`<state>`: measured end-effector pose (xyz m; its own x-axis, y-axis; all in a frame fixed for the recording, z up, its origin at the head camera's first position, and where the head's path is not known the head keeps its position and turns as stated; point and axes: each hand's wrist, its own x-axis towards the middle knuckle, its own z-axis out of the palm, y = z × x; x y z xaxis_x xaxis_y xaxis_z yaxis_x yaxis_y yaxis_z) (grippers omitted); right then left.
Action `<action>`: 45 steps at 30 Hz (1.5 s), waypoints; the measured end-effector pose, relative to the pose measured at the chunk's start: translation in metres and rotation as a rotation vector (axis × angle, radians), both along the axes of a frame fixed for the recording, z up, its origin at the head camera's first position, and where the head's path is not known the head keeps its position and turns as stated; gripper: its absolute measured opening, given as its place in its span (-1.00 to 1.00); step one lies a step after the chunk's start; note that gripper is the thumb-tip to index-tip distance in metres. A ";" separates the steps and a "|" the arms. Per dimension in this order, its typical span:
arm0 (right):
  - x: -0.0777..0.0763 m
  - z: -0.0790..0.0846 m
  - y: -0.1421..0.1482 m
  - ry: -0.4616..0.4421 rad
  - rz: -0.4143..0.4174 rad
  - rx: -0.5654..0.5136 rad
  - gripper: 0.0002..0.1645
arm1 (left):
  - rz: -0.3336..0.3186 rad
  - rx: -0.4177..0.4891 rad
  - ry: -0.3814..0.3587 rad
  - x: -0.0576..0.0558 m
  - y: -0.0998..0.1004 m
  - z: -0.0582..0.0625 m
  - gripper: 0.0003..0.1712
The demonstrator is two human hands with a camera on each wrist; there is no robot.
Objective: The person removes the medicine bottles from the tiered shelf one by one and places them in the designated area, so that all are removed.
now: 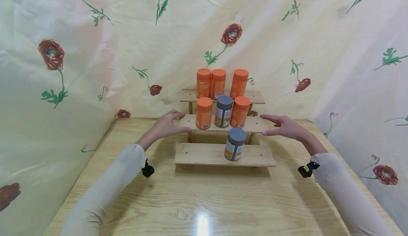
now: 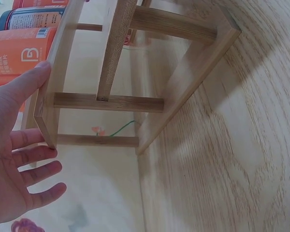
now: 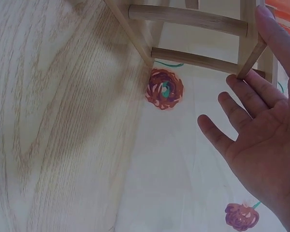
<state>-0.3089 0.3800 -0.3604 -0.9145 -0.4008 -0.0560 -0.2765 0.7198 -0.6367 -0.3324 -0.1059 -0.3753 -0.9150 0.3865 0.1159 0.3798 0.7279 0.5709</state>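
A three-tier wooden shelf rack stands on the table between both hands. My left hand grips the left end of its middle shelf. In the left wrist view the thumb lies at one edge and fingertips touch the far corner. At the right end, my right hand spans the same shelf between thumb and fingers; in the right wrist view its lower fingers spread free. Orange bottles and a grey-capped bottle stand on the middle shelf. Another grey-capped bottle stands on the bottom shelf.
Three orange bottles, one of them on the right, stand on the top shelf. Flower-printed cloth hangs behind and at both sides. Light wood table extends in front of the rack.
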 end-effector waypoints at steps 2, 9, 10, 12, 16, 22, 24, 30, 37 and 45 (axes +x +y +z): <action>0.000 0.000 -0.002 -0.002 0.008 -0.003 -0.03 | 0.001 -0.008 0.002 0.000 -0.002 0.001 -0.06; 0.000 0.009 -0.009 0.007 0.029 0.004 -0.04 | 0.006 -0.019 0.010 -0.001 -0.006 0.002 -0.01; 0.000 0.009 -0.010 0.005 0.029 0.006 -0.05 | 0.007 -0.023 0.011 -0.001 -0.007 0.002 0.00; 0.001 0.010 -0.011 0.008 0.031 0.014 -0.05 | 0.006 -0.023 0.007 0.000 -0.007 0.003 0.03; 0.003 0.009 -0.013 0.033 0.033 0.052 -0.04 | 0.000 -0.038 0.008 0.002 -0.006 0.004 0.03; 0.006 0.007 -0.018 0.089 0.046 0.084 -0.04 | -0.027 -0.106 0.026 0.004 -0.010 0.007 -0.02; 0.006 0.005 -0.020 0.115 0.047 0.095 -0.07 | -0.042 -0.136 0.031 0.004 -0.013 0.009 -0.03; 0.007 0.001 -0.020 0.186 0.023 0.088 -0.16 | -0.110 -0.202 0.050 0.004 -0.023 0.019 -0.04; 0.007 -0.004 -0.017 0.194 -0.027 0.049 -0.23 | -0.134 -0.224 0.121 0.001 -0.029 0.037 -0.10; 0.008 -0.007 -0.010 0.176 -0.035 0.047 -0.22 | -0.163 -0.140 0.150 -0.001 -0.027 0.075 -0.14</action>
<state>-0.3010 0.3697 -0.3672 -0.9253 -0.3688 0.0882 -0.3545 0.7586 -0.5466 -0.3334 -0.1324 -0.2999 -0.8159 0.5492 0.1809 0.5714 0.7181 0.3972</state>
